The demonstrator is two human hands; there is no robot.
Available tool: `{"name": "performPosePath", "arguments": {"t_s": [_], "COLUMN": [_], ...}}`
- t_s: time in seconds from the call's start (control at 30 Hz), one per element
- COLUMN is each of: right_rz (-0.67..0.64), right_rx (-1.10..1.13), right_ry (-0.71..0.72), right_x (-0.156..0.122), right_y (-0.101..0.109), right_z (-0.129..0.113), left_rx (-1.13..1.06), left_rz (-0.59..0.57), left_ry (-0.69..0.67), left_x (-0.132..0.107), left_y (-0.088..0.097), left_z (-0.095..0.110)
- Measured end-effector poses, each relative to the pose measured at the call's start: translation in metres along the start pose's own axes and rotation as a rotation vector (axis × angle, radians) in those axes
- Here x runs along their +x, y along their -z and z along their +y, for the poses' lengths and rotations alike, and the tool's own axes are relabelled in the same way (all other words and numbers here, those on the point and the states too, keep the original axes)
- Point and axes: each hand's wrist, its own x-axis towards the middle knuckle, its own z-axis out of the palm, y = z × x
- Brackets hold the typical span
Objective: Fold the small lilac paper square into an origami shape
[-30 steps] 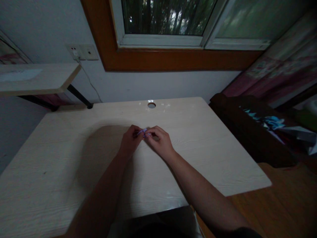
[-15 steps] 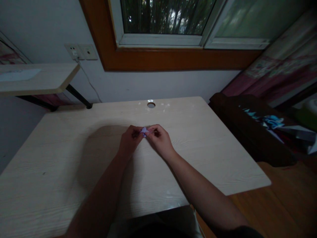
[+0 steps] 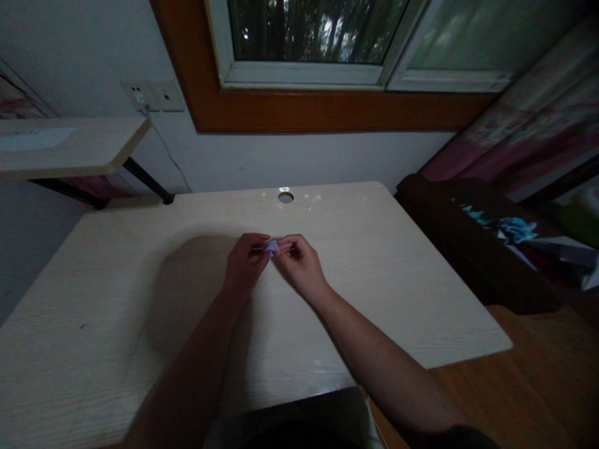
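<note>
A small folded piece of pale purple paper (image 3: 271,247) is pinched between both hands just above the light wooden desk (image 3: 140,293). My left hand (image 3: 244,263) grips its left side with fingers curled. My right hand (image 3: 300,265) grips its right side, fingertips pressed together. The two hands meet fingertip to fingertip near the desk's middle. Most of the paper is hidden by the fingers.
A round cable hole (image 3: 285,197) sits near the desk's back edge. A raised side shelf (image 3: 70,146) stands at the left, wall sockets (image 3: 152,95) above it. A dark seat with cloth (image 3: 496,243) is at the right. A window (image 3: 309,37) is ahead.
The hands have stayed in place. The fingers have shifted slightly on the purple paper, which now shows a little more between the fingertips.
</note>
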Motion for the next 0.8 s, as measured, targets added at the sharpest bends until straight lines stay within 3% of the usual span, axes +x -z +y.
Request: {"name": "performPosePath", "arguments": {"t_s": [0.3, 0.8], "right_rz": [-0.014, -0.028], "right_rx": [0.005, 0.000], "right_ry": [0.028, 0.067], "right_x": [-0.0010, -0.0014], "right_y": [0.0020, 0.0040], "right_z": [0.0030, 0.0000], "left_rx": [0.103, -0.086], "left_rz": [0.028, 0.010], "left_ry": [-0.067, -0.002], "left_x": [-0.0003, -0.0010], "left_y": [0.0005, -0.0001], "left_z": [0.0026, 0.0007]}}
